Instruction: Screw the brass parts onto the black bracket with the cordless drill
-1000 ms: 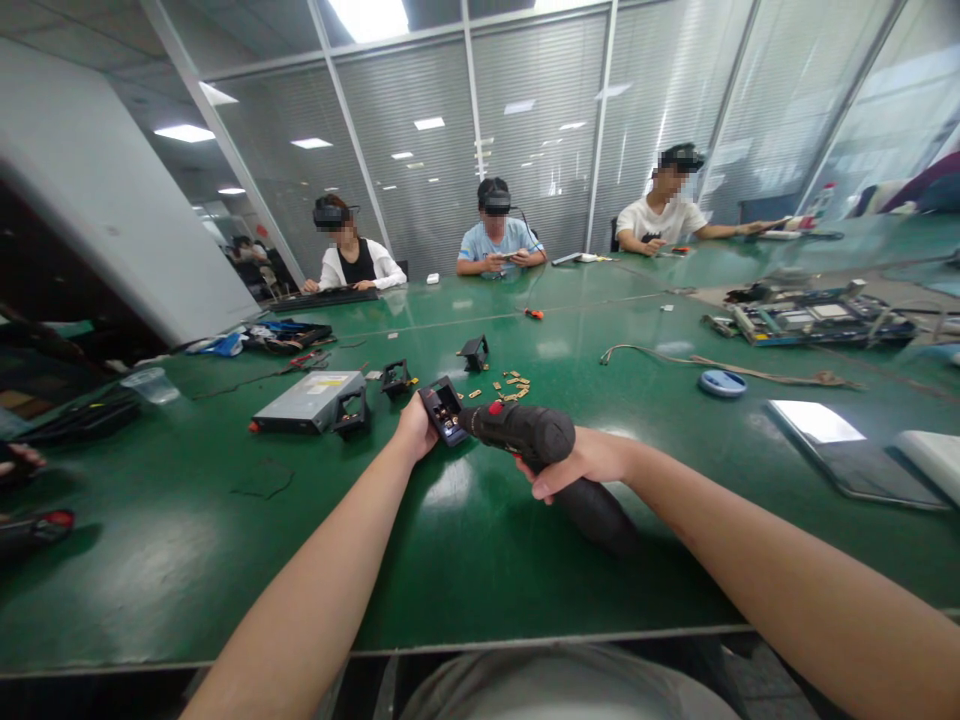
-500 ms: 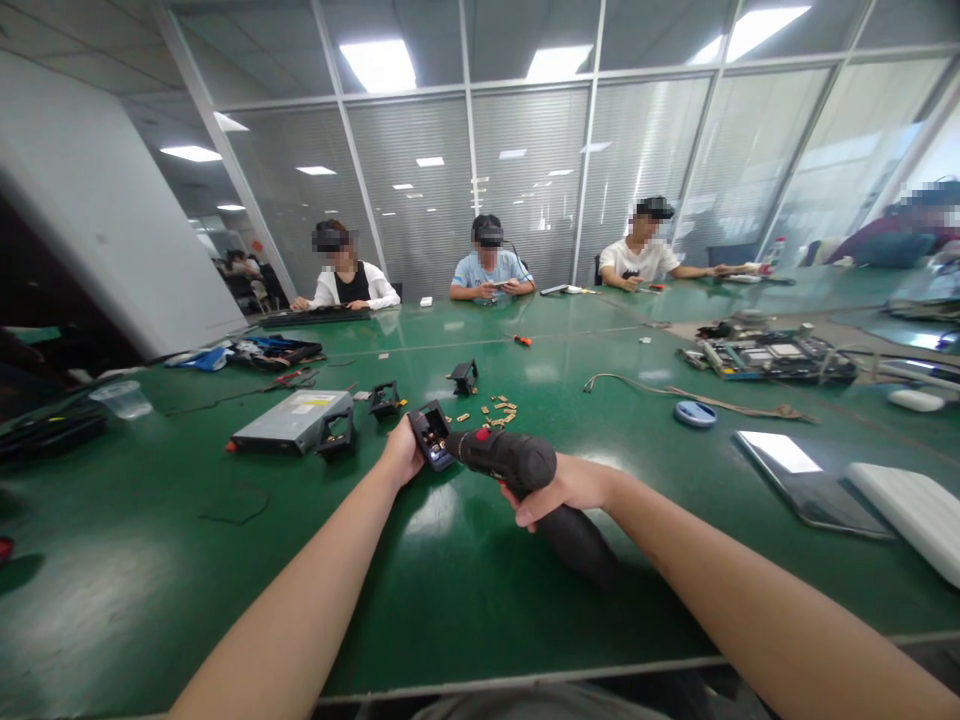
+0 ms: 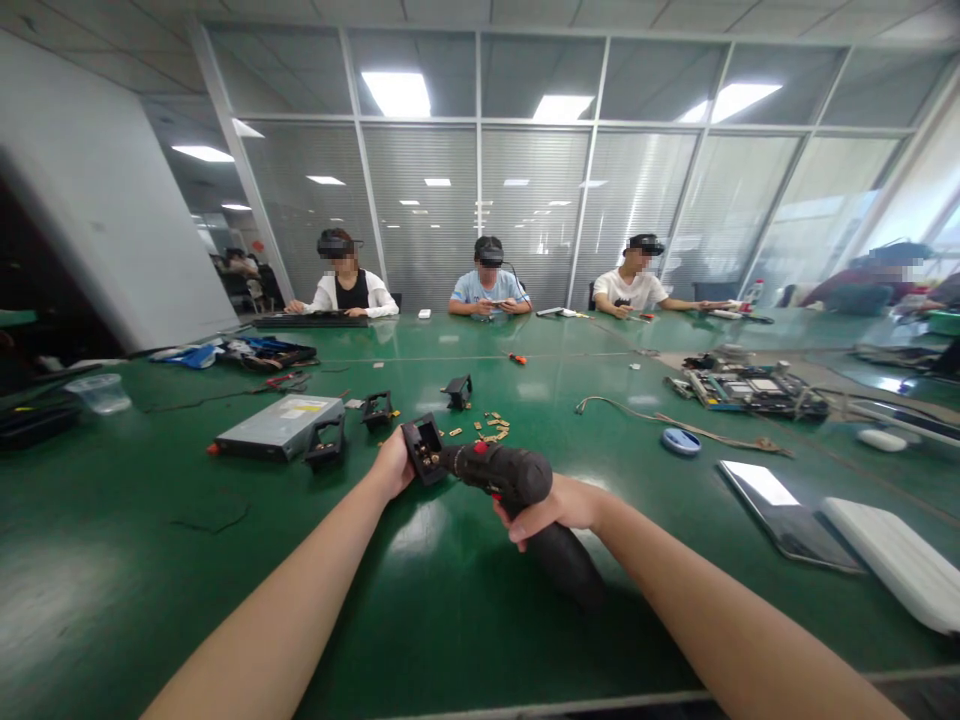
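My left hand (image 3: 393,464) grips a small black plastic housing (image 3: 421,440) by its left side, its open face turned toward me with brass-coloured parts inside. My right hand (image 3: 551,508) is wrapped around the handle of a black cordless drill (image 3: 517,474) with red details. The drill's nose points left into the housing; whether its bit touches a screw is hidden. Just beyond lie several small brass-coloured plates (image 3: 493,428). Similar black housings stand nearby: one (image 3: 457,391) behind the plates, another (image 3: 377,409) to the left, and a third (image 3: 325,443) beside a metal disc drive (image 3: 279,428).
On the green table (image 3: 450,620) a phone-like slab (image 3: 787,512) and a white case (image 3: 892,560) lie at right. Farther off are a blue round lid (image 3: 680,442), a cable (image 3: 660,417), circuit boards (image 3: 750,385) and a plastic cup (image 3: 101,393). Several people sit across the table.
The camera view has tilted up and shifted slightly. The housing has turned a little in my left hand, and a light seen inside it before is gone. Both hands keep their holds.
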{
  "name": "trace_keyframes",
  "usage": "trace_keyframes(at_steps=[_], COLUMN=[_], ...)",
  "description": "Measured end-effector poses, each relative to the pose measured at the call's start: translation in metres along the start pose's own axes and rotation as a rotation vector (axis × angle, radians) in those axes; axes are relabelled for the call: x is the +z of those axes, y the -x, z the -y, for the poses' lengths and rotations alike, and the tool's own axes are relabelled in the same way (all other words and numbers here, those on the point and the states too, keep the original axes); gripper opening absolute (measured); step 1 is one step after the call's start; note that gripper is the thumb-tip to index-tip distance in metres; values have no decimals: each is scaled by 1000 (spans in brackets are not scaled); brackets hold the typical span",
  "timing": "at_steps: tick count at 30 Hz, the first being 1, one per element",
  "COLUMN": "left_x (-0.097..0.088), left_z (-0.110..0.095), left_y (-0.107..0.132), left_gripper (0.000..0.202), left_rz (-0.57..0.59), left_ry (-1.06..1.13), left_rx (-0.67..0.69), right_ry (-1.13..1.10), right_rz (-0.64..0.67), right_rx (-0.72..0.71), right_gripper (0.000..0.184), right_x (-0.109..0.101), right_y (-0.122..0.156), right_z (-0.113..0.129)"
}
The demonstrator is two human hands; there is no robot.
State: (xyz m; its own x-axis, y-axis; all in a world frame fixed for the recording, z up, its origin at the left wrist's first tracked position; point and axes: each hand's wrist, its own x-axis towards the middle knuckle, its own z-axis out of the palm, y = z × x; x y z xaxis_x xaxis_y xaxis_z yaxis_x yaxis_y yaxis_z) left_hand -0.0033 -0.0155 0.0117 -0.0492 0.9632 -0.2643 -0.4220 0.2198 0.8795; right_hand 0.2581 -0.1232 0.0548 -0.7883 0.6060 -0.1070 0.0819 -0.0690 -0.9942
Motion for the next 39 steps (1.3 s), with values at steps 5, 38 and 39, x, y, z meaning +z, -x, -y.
trace_keyframes(at_steps=[5, 38, 39], left_x=[1, -2, -2], left_z=[-1, -5, -5], left_y=[0, -4, -5], left_gripper=[25, 18, 17], left_rz=[-39, -58, -66], left_ry=[34, -48, -40], left_rx=[-2, 48, 50], right_ry=[6, 84, 79], right_rz=[-2, 34, 28], right_rx=[-1, -26, -25], right_gripper=[35, 38, 38], right_x=[-4, -8, -8], right_y=[-2, -8, -7], right_z=[-3, -4, -4])
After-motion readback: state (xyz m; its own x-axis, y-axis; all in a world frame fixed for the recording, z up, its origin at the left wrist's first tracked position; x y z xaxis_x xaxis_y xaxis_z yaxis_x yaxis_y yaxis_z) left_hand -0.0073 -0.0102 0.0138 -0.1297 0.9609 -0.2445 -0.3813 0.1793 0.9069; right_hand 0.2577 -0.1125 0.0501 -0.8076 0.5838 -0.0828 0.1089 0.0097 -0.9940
